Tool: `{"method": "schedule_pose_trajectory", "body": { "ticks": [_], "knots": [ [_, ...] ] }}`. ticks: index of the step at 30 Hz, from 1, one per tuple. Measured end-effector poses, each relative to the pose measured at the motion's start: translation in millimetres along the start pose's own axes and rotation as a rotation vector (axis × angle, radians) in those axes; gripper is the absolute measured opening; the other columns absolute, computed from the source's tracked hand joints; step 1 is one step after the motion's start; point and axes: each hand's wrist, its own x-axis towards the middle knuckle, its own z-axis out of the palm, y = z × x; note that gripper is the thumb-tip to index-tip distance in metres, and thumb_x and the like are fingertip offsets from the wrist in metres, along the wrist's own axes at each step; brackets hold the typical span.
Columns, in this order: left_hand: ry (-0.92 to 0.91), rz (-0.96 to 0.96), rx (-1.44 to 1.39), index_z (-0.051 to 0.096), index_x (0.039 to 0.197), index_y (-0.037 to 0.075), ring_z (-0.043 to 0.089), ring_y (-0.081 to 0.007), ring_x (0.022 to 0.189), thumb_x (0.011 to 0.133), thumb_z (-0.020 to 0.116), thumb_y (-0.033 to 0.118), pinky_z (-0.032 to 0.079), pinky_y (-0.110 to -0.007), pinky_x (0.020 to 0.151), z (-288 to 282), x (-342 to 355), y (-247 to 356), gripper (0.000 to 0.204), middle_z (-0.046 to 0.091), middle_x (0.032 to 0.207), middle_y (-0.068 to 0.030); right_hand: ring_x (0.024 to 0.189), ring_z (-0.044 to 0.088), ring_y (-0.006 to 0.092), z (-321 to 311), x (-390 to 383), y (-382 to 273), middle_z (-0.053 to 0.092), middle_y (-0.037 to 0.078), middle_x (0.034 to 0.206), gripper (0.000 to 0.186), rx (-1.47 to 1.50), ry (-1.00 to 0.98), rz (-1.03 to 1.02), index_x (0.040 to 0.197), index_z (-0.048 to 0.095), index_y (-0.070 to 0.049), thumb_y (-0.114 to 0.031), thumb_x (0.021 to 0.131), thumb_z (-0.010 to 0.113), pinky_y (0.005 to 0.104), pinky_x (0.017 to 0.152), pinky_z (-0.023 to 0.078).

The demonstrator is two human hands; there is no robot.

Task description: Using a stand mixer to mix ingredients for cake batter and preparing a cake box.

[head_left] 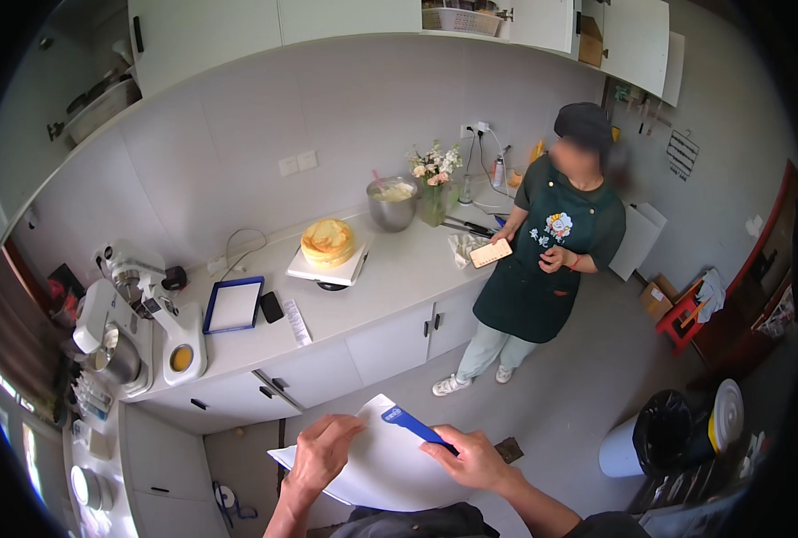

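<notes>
In front of my body is a large white sheet [390, 462], bent in a curve, with a point at its far end. A blue strip with pale print [409, 423] lies along its right edge. My right hand [472, 459] is closed round the near end of that strip, thumb on top. My left hand [325, 453] is at the sheet's left side, fingers bent and pressed together at its edge. Whether the strip is part of the sheet or a separate piece I cannot tell.
Along the far counter stand stand mixers [112, 336], a blue-rimmed tray [234, 305], a black phone [271, 308], stacked yellow cake layers [328, 244], a metal bowl [392, 213] and flowers [436, 166]. A person in a green apron [551, 260] holds a phone. A bin [636, 444] stands right.
</notes>
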Motion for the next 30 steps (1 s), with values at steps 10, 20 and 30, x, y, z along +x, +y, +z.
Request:
{"method": "schedule_pose_trajectory", "body": {
  "ticks": [10, 20, 30],
  "knots": [
    [-0.256, 0.520, 0.607, 0.066, 0.095, 0.005, 0.063, -0.0276, 0.114, 0.072, 0.071, 0.000, 0.051, -0.038, 0.104, -13, -4, 22, 0.024, 0.065, 0.121, -0.0134, 0.049, 0.059, 0.0250, -1, 8, -1, 0.066, 0.012, 0.069, 0.020, -0.038, 0.082, -0.020, 0.108, 0.062, -0.002, -0.017, 0.098, 0.068, 0.0339, 0.048, 0.045],
    [-0.400, 0.335, 0.303, 0.062, 0.095, 0.005, 0.064, -0.0273, 0.062, 0.088, 0.073, 0.016, 0.051, -0.039, 0.057, 23, -32, 4, 0.017, 0.061, 0.067, -0.0074, 0.055, 0.065, 0.0341, 13, 14, 1, 0.068, 0.013, 0.070, 0.022, -0.358, -0.065, -0.176, 0.112, 0.060, -0.009, -0.025, 0.098, 0.064, 0.0421, 0.048, 0.050],
    [-0.583, 0.736, 0.201, 0.067, 0.097, 0.003, 0.068, -0.0293, 0.075, 0.078, 0.069, 0.009, 0.053, -0.039, 0.068, 36, -65, 0, 0.020, 0.066, 0.071, -0.0117, 0.057, 0.066, 0.0353, 10, 3, 15, 0.068, 0.014, 0.071, 0.021, -0.417, -0.070, -0.108, 0.109, 0.062, -0.009, -0.027, 0.098, 0.063, 0.0434, 0.052, 0.052]
  ]
}}
